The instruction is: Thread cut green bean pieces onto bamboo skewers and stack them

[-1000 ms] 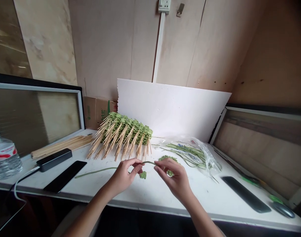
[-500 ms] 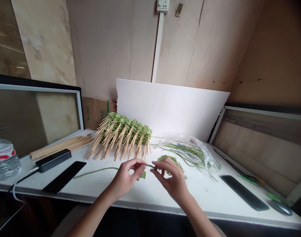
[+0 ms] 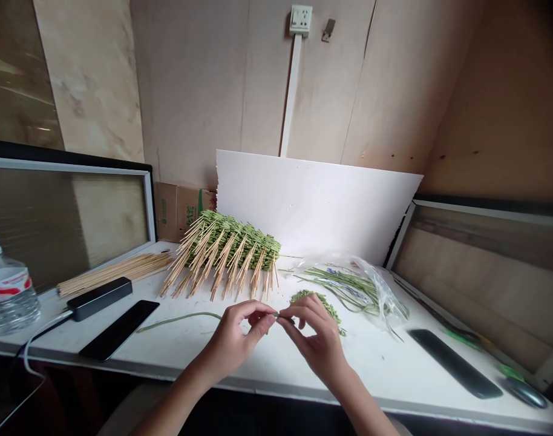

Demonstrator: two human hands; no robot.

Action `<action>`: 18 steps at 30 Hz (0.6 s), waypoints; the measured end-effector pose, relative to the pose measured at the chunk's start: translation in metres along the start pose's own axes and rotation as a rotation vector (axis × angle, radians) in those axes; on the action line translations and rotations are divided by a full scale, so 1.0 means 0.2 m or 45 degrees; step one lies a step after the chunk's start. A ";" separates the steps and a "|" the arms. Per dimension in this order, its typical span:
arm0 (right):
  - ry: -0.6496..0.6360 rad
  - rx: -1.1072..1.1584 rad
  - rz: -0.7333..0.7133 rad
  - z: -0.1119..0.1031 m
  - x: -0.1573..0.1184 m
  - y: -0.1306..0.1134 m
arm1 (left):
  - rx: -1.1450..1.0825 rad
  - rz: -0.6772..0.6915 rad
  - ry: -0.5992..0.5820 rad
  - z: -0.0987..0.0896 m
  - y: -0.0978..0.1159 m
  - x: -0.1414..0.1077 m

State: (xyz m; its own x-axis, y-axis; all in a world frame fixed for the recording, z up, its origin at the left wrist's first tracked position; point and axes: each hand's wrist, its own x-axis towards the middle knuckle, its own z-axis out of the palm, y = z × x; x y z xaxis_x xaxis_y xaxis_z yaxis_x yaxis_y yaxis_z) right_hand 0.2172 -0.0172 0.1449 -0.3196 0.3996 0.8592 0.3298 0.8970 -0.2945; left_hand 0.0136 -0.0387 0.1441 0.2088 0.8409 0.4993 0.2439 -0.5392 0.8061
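Note:
My left hand [image 3: 242,333] pinches a long green stem [image 3: 181,316] that looks like a garlic scape. Its loose end trails left across the white table. Thumb and fingers of my right hand [image 3: 319,330] are closed on the stem's other end, close against the left fingertips. A heap of short cut green pieces [image 3: 333,313] lies just behind my right hand, partly hidden by it. Farther back, bamboo skewers threaded with green pieces [image 3: 240,233] are stacked, bare ends toward me.
Loose bamboo skewers [image 3: 117,272], a black box with a cable [image 3: 99,298], a phone [image 3: 120,330] and a water bottle [image 3: 11,293] are on the left. At right lie a plastic bag of long stems [image 3: 358,284], a dark flat slab [image 3: 455,363] and a mouse [image 3: 525,392].
My hands have drawn together, so less stem shows between the fingertips. The short pieces visible under my left fingers are now mostly hidden. The view has tilted slightly upward.

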 end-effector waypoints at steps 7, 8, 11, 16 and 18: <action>0.009 -0.017 -0.024 0.00 -0.01 0.02 | -0.084 -0.038 -0.025 0.01 -0.01 0.00; 0.019 -0.019 -0.034 0.00 -0.01 0.02 | -0.106 -0.049 -0.027 0.01 -0.02 0.00; 0.033 -0.033 -0.046 -0.02 0.00 0.01 | -0.185 -0.092 -0.028 0.00 -0.03 0.00; 0.023 -0.074 -0.060 -0.03 0.01 0.01 | -0.225 -0.126 -0.021 0.00 -0.03 0.00; 0.000 -0.112 -0.093 -0.02 0.01 0.02 | -0.216 -0.132 -0.026 0.01 -0.02 -0.01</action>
State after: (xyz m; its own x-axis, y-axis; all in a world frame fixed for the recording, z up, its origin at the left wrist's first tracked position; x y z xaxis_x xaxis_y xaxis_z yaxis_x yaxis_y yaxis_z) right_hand 0.2223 -0.0149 0.1471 -0.3456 0.3340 0.8769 0.3821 0.9036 -0.1936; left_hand 0.0139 -0.0380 0.1387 0.2103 0.8895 0.4056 0.1023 -0.4326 0.8957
